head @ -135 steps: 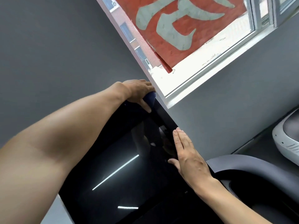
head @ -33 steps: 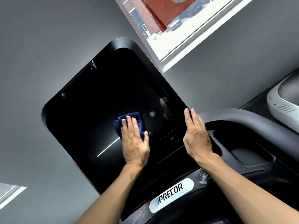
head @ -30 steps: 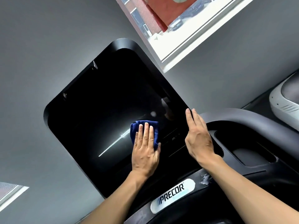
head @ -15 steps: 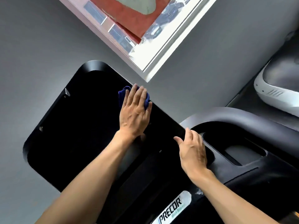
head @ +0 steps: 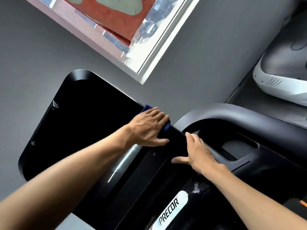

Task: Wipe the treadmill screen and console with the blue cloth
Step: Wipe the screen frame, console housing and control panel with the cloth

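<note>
Item: blue cloth (head: 166, 126), mostly hidden under the left hand (head: 149, 128), which presses it with curled fingers against the right edge of the treadmill screen (head: 93, 123). Right hand (head: 198, 153): released, flat on the console (head: 259, 165) (bracing, apparently). Step: edge wiping. Next, probably: console surfaces, needing steady pressure.

The single head-worn camera looked forward and down, tilted sideways, from close above the glossy black rectangular treadmill screen (head: 86, 130), taking in the grey wall (head: 41, 55) and white-framed window (head: 149, 62) beyond.
</note>
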